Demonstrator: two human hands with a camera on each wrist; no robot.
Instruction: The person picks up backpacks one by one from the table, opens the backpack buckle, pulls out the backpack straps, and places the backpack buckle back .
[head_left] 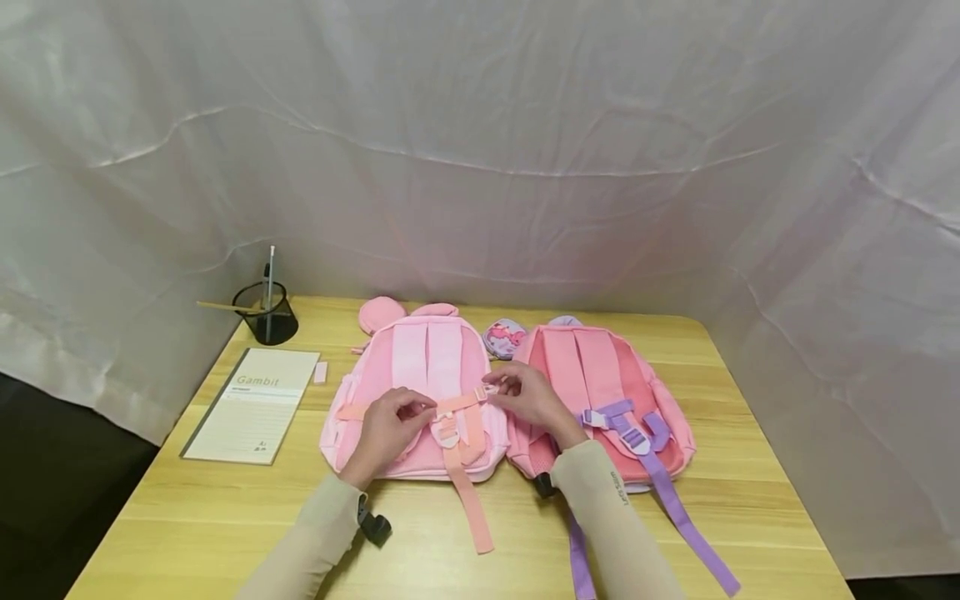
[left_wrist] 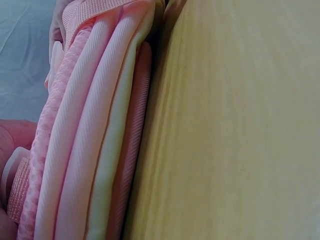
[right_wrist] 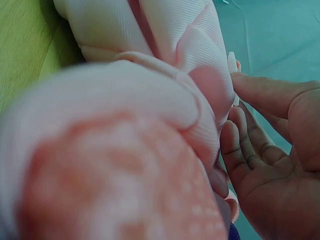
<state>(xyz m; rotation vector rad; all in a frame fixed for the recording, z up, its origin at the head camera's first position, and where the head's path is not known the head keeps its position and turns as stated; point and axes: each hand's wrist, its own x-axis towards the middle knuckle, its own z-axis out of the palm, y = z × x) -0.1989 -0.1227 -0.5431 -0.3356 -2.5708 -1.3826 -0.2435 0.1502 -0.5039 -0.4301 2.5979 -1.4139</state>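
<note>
A light pink backpack (head_left: 371, 375) lies with its back panel up, a peach strap (head_left: 461, 403) across its lower half. At the strap's left part, my left hand (head_left: 388, 427) pinches the webbing between thumb and fingers. My right hand (head_left: 529, 397) pinches the small white buckle (head_left: 482, 392) at the strap's right end; in the right wrist view, thumb and fingers meet at a white plastic edge (right_wrist: 232, 65). Below the strap sits another white buckle (head_left: 447, 432) with a loose peach strap end (head_left: 471, 508) hanging onto the table. The left wrist view shows mostly the bag's side (left_wrist: 80, 130).
A coral backpack (head_left: 558, 358) with purple straps (head_left: 686, 517) lies against the first bag's right side, partly under my right forearm. On the left are a notebook (head_left: 251, 408), a small pale eraser-like block (head_left: 321, 372) and a black mesh pen cup (head_left: 276, 325). Grey curtains surround the wooden table (head_left: 187, 525).
</note>
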